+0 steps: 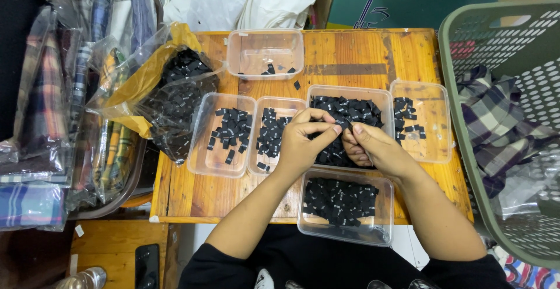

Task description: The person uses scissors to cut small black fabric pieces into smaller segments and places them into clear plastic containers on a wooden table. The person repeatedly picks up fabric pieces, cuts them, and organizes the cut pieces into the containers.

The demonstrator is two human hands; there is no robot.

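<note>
My left hand and my right hand meet over a clear plastic tray full of small black woven labels. Both hands pinch a few of these labels between fingertips and thumbs. Another clear tray packed with black labels sits just below my hands at the table's near edge. To the left stand two more trays, each partly filled with labels. On the right a tray holds only a few labels.
A small wooden table carries everything. A nearly empty clear tray sits at the back. A plastic bag of black labels lies at left, beside bagged plaid cloth. A green laundry basket with plaid fabric stands at right.
</note>
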